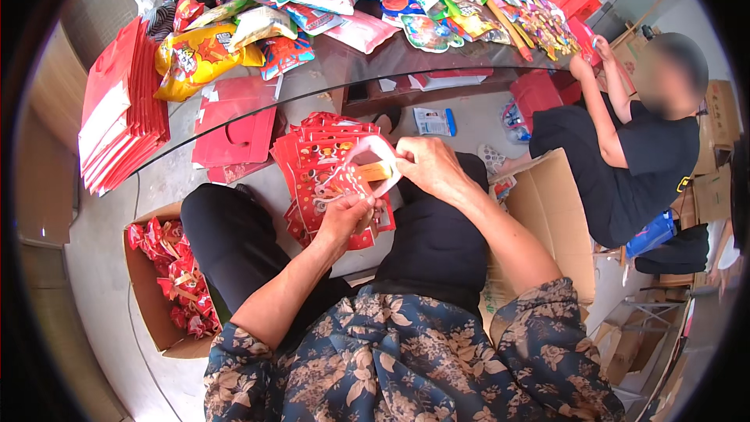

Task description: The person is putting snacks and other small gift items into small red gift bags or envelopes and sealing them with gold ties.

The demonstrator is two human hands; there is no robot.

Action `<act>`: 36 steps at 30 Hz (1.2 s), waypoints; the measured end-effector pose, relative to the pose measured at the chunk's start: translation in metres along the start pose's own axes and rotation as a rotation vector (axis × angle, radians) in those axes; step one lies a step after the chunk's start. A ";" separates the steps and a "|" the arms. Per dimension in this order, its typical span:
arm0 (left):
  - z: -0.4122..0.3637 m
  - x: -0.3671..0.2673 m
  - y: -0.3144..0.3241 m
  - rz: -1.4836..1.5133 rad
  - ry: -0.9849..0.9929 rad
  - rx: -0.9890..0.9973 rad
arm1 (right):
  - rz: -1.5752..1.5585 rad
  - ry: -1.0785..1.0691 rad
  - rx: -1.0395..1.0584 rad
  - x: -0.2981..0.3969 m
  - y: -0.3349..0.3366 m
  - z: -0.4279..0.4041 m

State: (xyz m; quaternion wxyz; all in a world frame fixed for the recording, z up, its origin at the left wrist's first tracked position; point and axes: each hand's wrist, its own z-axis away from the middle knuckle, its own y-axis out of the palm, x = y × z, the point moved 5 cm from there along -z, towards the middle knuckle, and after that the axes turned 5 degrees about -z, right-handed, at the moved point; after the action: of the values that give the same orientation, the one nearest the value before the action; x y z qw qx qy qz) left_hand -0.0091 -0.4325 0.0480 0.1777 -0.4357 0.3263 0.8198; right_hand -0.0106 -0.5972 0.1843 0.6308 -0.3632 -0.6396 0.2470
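Note:
Both hands are at one printed red bag [343,179], whose mouth is spread and shows a white inside with something yellow in it. My left hand [347,217] pinches the bag's near edge between thumb and fingers. At the right side of the mouth, my right hand [430,167] grips the rim. Beneath and beyond the held bag lies a fanned stack of similar red printed bags [293,155], above my lap. What the stack rests on is hidden.
Snack packets [334,0] heap on the glass table [328,64], beside stacked red paper bags [120,111]. A carton of red-wrapped items [170,340] stands left, an open cardboard box [551,205] right. A co-worker [638,146] sits at right.

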 end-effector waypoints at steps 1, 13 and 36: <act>-0.001 0.002 -0.002 -0.015 -0.018 0.003 | -0.069 0.020 0.075 0.000 0.005 -0.002; 0.000 -0.009 0.001 0.156 0.052 -0.008 | -0.242 0.034 0.027 -0.027 0.010 -0.009; 0.005 -0.008 0.006 -0.020 0.058 -0.057 | -0.027 -0.209 0.341 0.038 0.024 -0.007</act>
State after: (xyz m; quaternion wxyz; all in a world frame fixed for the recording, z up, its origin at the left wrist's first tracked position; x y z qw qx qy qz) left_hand -0.0112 -0.4334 0.0594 0.1640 -0.4675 0.3035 0.8139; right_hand 0.0018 -0.5538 0.1907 0.6166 -0.2148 -0.6555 0.3795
